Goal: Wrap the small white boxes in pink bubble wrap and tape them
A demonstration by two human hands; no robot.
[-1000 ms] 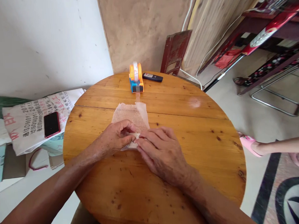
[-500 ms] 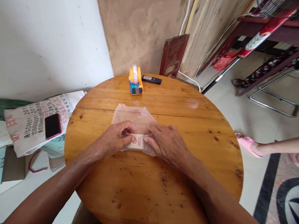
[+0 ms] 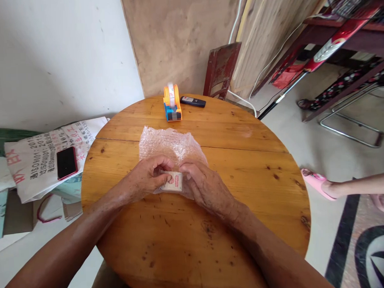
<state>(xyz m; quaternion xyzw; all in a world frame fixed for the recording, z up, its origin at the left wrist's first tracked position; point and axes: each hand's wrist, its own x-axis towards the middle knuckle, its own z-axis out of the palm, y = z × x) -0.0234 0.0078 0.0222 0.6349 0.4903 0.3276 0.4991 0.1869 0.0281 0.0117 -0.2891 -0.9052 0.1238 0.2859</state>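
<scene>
In the head view, grips the small white box (image 3: 177, 183) with left hand (image 3: 150, 173), over bubble wrap (image 3: 176, 142) now spread wider on the round table (image 3: 184, 254), and curls right hand (image 3: 208, 185) more than before, with its grip impossible to tell.

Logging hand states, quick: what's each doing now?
Left hand: holding the small white, red-printed box.
Right hand: curled at the clear bubble wrap; grip unclear.

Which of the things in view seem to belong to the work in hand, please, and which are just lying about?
In use:
- small white box, at the left hand
- bubble wrap, touched by the right hand
- perhaps the tape dispenser, untouched

Lying about:
- dark remote-like device
- phone on the printed sack
</scene>
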